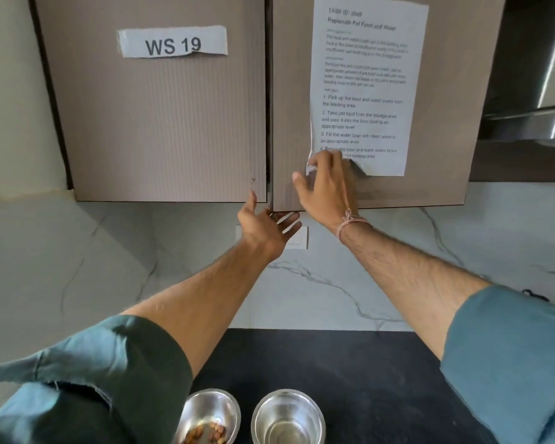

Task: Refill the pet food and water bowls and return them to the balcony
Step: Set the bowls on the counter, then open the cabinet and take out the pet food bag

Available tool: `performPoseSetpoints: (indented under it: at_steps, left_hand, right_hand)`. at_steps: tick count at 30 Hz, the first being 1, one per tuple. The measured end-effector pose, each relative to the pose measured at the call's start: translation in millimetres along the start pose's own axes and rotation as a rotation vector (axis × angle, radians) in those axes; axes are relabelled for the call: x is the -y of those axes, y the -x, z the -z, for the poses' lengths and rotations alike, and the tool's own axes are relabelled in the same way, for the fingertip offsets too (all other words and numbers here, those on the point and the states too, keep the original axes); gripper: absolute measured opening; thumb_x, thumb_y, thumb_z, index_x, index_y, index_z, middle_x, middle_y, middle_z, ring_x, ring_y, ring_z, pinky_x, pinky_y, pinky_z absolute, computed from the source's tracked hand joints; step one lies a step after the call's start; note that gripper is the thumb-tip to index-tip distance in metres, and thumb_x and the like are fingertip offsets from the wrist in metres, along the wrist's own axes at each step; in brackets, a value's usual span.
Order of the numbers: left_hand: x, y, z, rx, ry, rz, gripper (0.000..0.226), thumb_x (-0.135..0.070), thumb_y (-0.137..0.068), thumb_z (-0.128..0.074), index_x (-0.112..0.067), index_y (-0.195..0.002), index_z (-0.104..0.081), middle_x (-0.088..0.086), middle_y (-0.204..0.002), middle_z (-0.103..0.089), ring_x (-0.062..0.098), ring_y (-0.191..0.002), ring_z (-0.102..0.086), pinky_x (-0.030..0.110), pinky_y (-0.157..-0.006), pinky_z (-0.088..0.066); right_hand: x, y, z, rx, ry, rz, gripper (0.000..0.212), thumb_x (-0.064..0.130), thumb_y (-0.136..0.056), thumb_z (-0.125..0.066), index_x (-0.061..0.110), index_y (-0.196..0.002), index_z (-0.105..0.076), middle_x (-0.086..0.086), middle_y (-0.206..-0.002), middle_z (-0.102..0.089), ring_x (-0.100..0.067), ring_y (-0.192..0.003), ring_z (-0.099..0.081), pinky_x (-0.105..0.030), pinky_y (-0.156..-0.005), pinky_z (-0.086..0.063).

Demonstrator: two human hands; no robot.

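Nearby, a round steel bowl with a few brown kibble pieces [205,403] and a second round steel bowl [285,403] stand side by side on the black worktop [359,373]. Farther up, the left hand [265,229] lies open, palm up, fingertips at the lower edge of the taupe ribbed cabinet door [290,91]. The right hand [326,187] rests flat, fingers spread, on the lower corner of the white printed paper sheet [369,75].

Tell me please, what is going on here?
A person reaches to the wall cabinet. The left hand is open under the doors' lower edge; the right hand lies on the right door at the corner of an instruction sheet. Both doors look closed. The food bowl, nearly empty, and the water bowl stand on the counter.
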State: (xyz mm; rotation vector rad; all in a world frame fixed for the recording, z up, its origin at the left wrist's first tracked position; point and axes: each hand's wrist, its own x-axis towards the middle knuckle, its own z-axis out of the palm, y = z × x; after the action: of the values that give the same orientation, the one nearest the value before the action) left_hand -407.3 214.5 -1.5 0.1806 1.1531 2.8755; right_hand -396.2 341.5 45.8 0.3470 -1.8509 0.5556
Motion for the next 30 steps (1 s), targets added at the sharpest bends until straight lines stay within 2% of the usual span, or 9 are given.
performPoseSetpoints:
  at_steps: [3,5,7,12,16,19,22,26,30]
  left_hand:
    - [12.3,20.7,-17.0,-0.026,-0.026,-0.006,0.052,-0.051,-0.105,-0.037,-0.010,-0.112,-0.069,0.012,-0.094,-0.068,0.025,-0.080,-0.060,0.043,-0.095,-0.054]
    - [19.3,33.0,-32.5,-0.025,-0.068,0.022,0.040,-0.038,-0.105,-0.038,-0.012,-0.100,-0.068,0.010,-0.086,-0.067,0.023,-0.076,-0.061,0.041,-0.088,-0.054]
    - [27.3,43.5,-46.1,0.030,-0.081,0.062,0.038,-0.040,-0.103,-0.043,-0.011,-0.103,-0.068,0.013,-0.096,-0.072,0.027,-0.088,-0.067,0.045,-0.091,-0.054]
    - [42.9,78.7,-66.2,0.346,-0.004,0.284,0.075,-0.063,-0.091,-0.051,-0.002,-0.132,-0.064,0.021,-0.139,-0.062,0.039,-0.126,-0.059,0.058,-0.113,-0.039]
    - [49.0,107.3,-76.5,0.543,0.143,0.379,0.059,-0.034,-0.088,-0.069,0.006,-0.131,-0.062,0.022,-0.143,-0.055,0.039,-0.141,-0.047,0.065,-0.099,-0.051]
    - [50.5,126.5,-79.9,0.524,0.251,0.486,0.079,-0.023,-0.068,-0.075,0.019,-0.131,-0.054,0.036,-0.142,-0.051,0.050,-0.136,-0.043,0.067,-0.112,-0.035]
    - [55.7,137.6,-83.6,0.505,0.290,0.502,0.087,-0.014,-0.065,-0.076,0.015,-0.141,-0.047,0.032,-0.152,-0.045,0.043,-0.146,-0.039,0.051,-0.125,-0.022]
    - [68.9,149.1,-97.2,0.470,0.208,0.441,0.042,-0.020,-0.091,-0.061,0.016,-0.112,-0.070,0.028,-0.127,-0.066,0.038,-0.122,-0.059,0.047,-0.124,-0.028]
    - [84.5,164.5,-113.0,0.381,0.173,0.397,0.042,-0.026,-0.109,-0.047,0.007,-0.109,-0.073,0.022,-0.110,-0.073,0.031,-0.107,-0.066,0.043,-0.123,-0.033]
  right_hand:
    - [8.9,-7.5,35.1,-0.124,0.035,0.033,0.041,0.048,-0.086,-0.061,0.010,-0.101,-0.057,-0.013,-0.111,-0.054,-0.033,-0.099,-0.054,-0.047,-0.077,-0.047]
    - [14.3,-9.1,54.4,-0.176,0.030,0.051,0.045,0.051,-0.086,-0.061,0.011,-0.106,-0.057,-0.012,-0.118,-0.053,-0.033,-0.103,-0.052,-0.046,-0.080,-0.043]
    - [17.6,-6.7,69.7,-0.195,0.002,0.046,0.054,0.057,-0.085,-0.061,0.013,-0.116,-0.056,-0.011,-0.131,-0.050,-0.031,-0.113,-0.049,-0.048,-0.086,-0.041]
    - [35.0,3.4,96.9,-0.057,-0.055,-0.041,0.100,0.069,-0.078,-0.062,0.013,-0.155,-0.031,-0.015,-0.165,-0.021,-0.037,-0.150,-0.022,-0.062,-0.112,-0.027]
    - [54.5,16.3,110.8,0.019,0.013,-0.105,0.121,0.045,-0.072,-0.078,0.007,-0.162,-0.007,-0.017,-0.169,-0.001,-0.041,-0.155,-0.004,-0.061,-0.121,-0.015]
    - [66.0,25.0,126.2,0.020,0.024,-0.157,0.124,0.021,-0.067,-0.081,0.004,-0.161,-0.002,-0.019,-0.169,0.002,-0.043,-0.155,-0.002,-0.064,-0.120,-0.021]
    - [68.9,31.3,142.2,0.049,0.002,-0.191,0.123,0.011,-0.069,-0.079,0.005,-0.161,0.001,-0.018,-0.169,0.004,-0.040,-0.156,0.001,-0.060,-0.123,-0.018]
    - [70.3,42.2,166.7,0.051,0.009,-0.231,0.117,0.005,-0.074,-0.075,0.008,-0.161,0.003,-0.017,-0.170,0.002,-0.038,-0.156,-0.002,-0.053,-0.126,-0.015]
    - [66.4,50.9,196.1,0.044,-0.010,-0.257,0.114,-0.002,-0.076,-0.072,0.008,-0.161,0.003,-0.016,-0.170,-0.002,-0.033,-0.157,-0.004,-0.045,-0.127,-0.015]
